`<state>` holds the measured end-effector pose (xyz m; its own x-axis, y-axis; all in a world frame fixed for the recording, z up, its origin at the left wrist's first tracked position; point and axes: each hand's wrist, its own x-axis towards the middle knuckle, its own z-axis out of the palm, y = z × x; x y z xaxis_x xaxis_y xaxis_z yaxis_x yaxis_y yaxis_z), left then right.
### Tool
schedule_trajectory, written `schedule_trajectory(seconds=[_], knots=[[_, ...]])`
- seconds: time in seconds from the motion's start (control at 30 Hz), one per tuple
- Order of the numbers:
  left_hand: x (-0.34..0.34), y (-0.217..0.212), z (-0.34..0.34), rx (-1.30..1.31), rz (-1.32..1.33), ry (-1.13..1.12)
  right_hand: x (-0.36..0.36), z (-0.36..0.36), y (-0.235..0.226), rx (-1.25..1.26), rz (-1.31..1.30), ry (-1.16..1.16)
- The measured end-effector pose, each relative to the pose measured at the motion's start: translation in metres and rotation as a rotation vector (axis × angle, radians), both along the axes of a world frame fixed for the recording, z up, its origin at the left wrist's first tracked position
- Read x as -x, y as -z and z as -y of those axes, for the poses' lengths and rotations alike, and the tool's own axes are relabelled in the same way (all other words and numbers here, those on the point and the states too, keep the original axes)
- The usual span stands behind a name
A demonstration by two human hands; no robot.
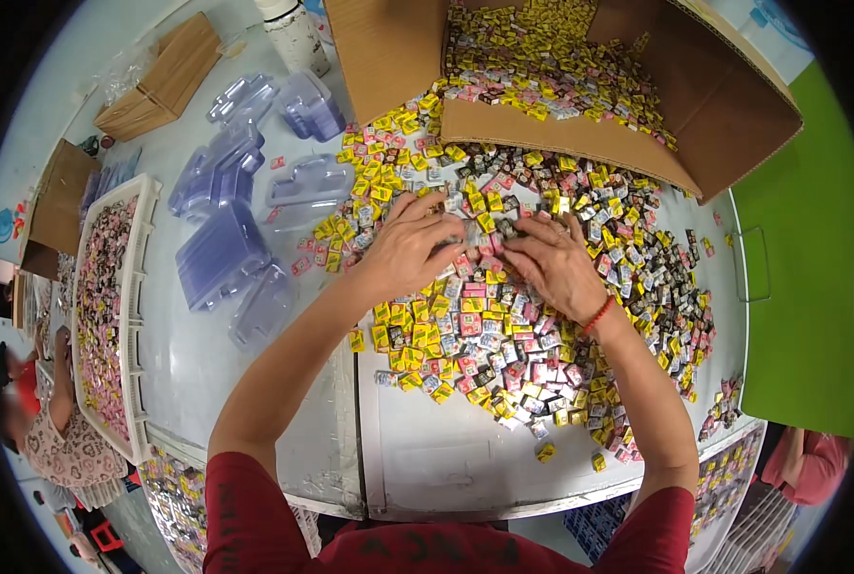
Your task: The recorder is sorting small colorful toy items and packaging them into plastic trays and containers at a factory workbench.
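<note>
A wide heap of tiny boxes (427, 335) in yellow, pink, white and black covers the middle of the table. My left hand (410, 247) rests at the heap's upper left, its fingers curled inward with the thumb close to the index finger. Opposite it, my right hand (559, 266) bends its fingers toward the left hand, a red cord bracelet (598, 314) round its wrist. Between the fingertips lie several tiny boxes and something greyish and shiny; what exactly each hand grips is partly hidden. Left of my left hand lies a clear plastic tray (312, 182).
Stacks of clear plastic trays (221, 253) sit at the left. An open cardboard carton (561, 134) spills tiny boxes at the far side. A white crate (135, 316) holds more at the left edge. A speckled bottle (295, 38) stands far left. Other people are at both sides.
</note>
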<state>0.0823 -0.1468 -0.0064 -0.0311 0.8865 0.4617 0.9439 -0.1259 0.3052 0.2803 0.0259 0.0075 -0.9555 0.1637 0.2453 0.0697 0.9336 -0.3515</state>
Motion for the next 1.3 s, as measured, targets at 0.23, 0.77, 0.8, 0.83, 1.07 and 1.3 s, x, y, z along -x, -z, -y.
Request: schedule_trajectory(seconds=[0.23, 0.77, 0.8, 0.83, 1.07, 1.3], knots=[[0.028, 0.001, -0.029, -0.095, 0.184, -0.208, 0.039, -0.044, 0.015, -0.153, -0.28, 0.172], [0.096, 0.038, -0.135, 0.087, -0.278, -0.426, 0.128, -0.098, 0.022, -0.391, 0.16, 0.203], [0.1, 0.041, -0.131, 0.016, -0.161, -0.286, 0.128, -0.098, 0.024, -0.234, 0.052, 0.149], [0.104, 0.044, -0.127, -0.054, -0.045, -0.147, 0.127, -0.097, 0.024, -0.077, -0.056, 0.095], [0.076, -0.001, -0.08, 0.186, 0.622, 0.032, 0.059, -0.091, -0.019, 0.532, 0.28, 0.097], [0.078, 0.022, -0.084, 0.153, -0.006, -0.397, 0.03, -0.093, 0.003, -0.09, 0.001, 0.088]])
